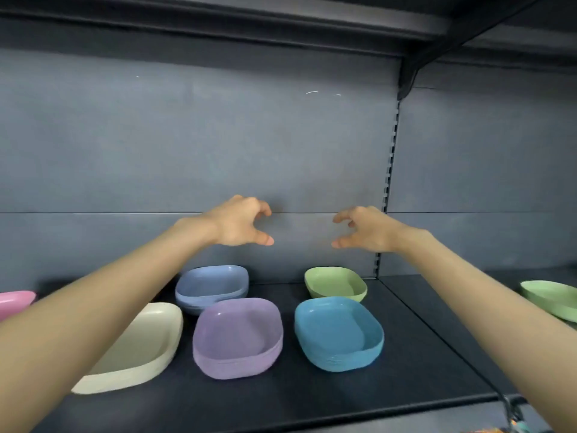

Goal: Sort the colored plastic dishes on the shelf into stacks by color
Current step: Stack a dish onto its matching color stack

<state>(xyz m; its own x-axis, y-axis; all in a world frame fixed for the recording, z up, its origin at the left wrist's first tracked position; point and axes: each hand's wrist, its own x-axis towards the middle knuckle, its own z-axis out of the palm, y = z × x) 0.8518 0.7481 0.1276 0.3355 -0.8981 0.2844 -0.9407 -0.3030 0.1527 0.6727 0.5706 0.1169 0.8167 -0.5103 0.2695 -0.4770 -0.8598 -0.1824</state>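
Stacks of plastic dishes sit on the dark shelf [312, 398]: a purple stack [238, 337] in front at the middle, a teal blue stack [338, 334] to its right, a periwinkle blue stack [212, 287] behind the purple one, a light green dish [335, 282] behind the teal one, and a cream stack [137, 351] at the left, partly hidden by my left forearm. My left hand [240, 221] and my right hand [362, 229] hover high above the dishes, facing each other, fingers loosely curled, holding nothing.
A pink dish [15, 301] shows at the far left edge. Another green dish [552, 296] lies on the neighbouring shelf section at the right. The grey back panel [218, 135] and a slotted upright [388, 182] stand behind; an upper shelf hangs overhead.
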